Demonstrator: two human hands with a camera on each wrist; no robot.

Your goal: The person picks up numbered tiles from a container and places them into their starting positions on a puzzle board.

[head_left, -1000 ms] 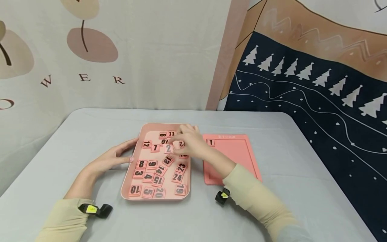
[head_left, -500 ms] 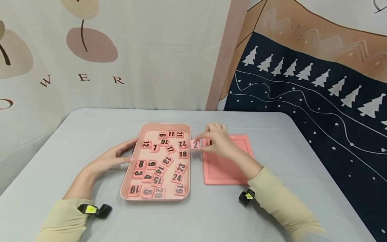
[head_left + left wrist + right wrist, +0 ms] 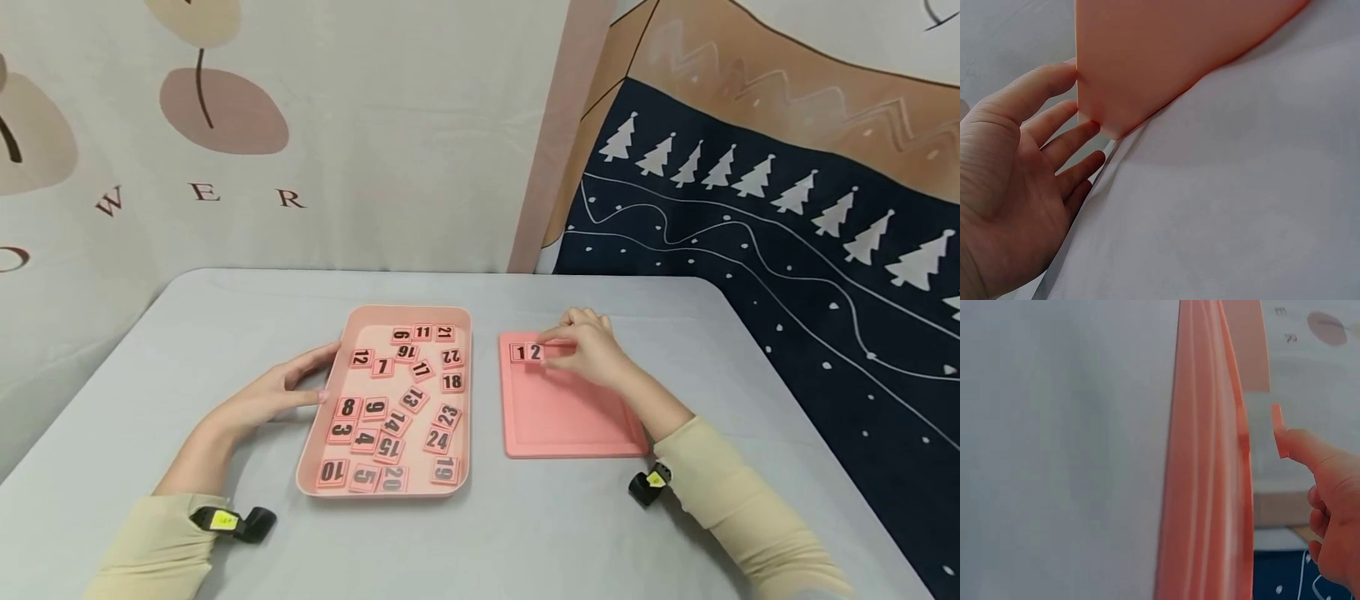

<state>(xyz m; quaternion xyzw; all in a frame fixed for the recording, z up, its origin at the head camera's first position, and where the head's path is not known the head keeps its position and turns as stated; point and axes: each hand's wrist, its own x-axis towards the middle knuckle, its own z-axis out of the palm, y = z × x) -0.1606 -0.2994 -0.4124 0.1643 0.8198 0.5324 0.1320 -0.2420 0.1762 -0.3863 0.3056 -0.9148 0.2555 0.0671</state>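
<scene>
Pale tabletop point(image 3: 540, 533) bears puzzle board point(image 3: 573, 412); at its top-left, right hand point(image 3: 588, 350) pinches number-2 tile point(image 3: 535, 352), likely light, rigid, best edge-held; leftward, relaxed left hand point(image 3: 270, 393) touches tray point(image 3: 405, 315).

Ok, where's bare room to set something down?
Bare table: near middle, between the sleeves, and right of the board beyond the right sleeve. The board is bare below tile 1. The tray is crowded with number tiles; the tray-board gap is narrow.

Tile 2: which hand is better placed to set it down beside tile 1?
Probably the right hand: it pinches tile 2 beside tile 1, while the left hand touches the tray.
</scene>
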